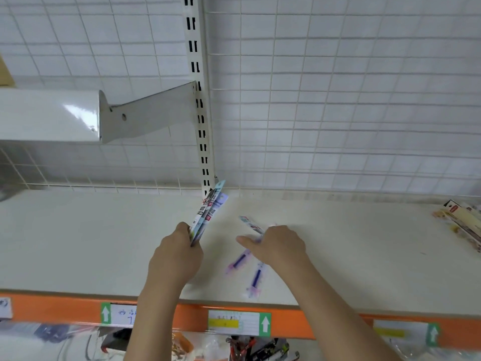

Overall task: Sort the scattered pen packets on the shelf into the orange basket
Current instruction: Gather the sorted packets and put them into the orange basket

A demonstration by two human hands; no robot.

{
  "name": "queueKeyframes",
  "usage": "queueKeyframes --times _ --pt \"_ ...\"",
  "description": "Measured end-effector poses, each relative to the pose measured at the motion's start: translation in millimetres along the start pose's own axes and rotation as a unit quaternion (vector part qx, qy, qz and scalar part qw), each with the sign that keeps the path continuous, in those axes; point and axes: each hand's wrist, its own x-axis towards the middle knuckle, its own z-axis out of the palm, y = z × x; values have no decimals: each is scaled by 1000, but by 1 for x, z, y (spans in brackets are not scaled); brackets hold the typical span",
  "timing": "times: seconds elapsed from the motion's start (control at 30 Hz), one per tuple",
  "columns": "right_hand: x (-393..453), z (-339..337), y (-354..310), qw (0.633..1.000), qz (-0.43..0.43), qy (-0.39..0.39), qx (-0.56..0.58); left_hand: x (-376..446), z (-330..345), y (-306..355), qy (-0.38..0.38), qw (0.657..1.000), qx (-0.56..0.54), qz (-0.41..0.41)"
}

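Note:
My left hand [177, 254] grips a fanned bunch of pen packets [209, 211] by their lower ends; they point up toward the shelf's back. My right hand [277, 247] lies over the white shelf [104, 243], fingers curled on a pen packet [250, 224] that sticks out past the fingers. Two clear packets with blue-purple pens lie loose on the shelf, one [238, 261] just left of my right wrist, the other [256, 278] under it, near the front edge. No orange basket is in view.
A heap of cream and yellow packets [460, 222] lies at the shelf's far right. An upper shelf with its bracket [145, 115] juts out at left. The orange price rail [286, 324] runs along the front edge, with goods on the shelf below.

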Motion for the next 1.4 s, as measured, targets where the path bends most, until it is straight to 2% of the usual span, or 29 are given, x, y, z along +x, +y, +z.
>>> queueKeyframes --times 0.27,0.37,0.47,0.63,0.73,0.8,0.9,1.03,1.13,1.23,1.33,1.4 --pt "14 -13 -17 989 -3 -116 -89 -7 -4 -2 19 999 -38 -9" --pt "12 -9 -13 985 -21 -101 -138 -9 -4 6 20 998 -52 -1" --pt "9 -4 -5 991 -22 -70 -114 -7 -3 12 25 998 -55 11" --pt "7 -21 12 999 -14 7 -42 -5 -2 23 34 990 -129 37" --pt "11 -40 30 993 -39 103 50 -9 4 35 45 977 -201 62" --pt "11 -52 44 973 -59 183 128 -13 13 45 59 960 -260 87" --pt "9 -58 63 923 -90 281 247 -20 31 65 74 935 -317 139" --pt "3 -49 87 873 -104 380 286 -30 60 78 54 922 -362 130" --pt "7 -35 103 860 -78 371 340 -29 83 78 24 942 -315 110" --pt "14 -20 119 881 -19 307 359 -22 92 74 -7 964 -256 65" --pt "17 -16 135 904 29 220 366 -21 95 74 30 970 -237 34" --pt "20 -21 147 920 17 227 318 -28 97 80 65 966 -250 0"
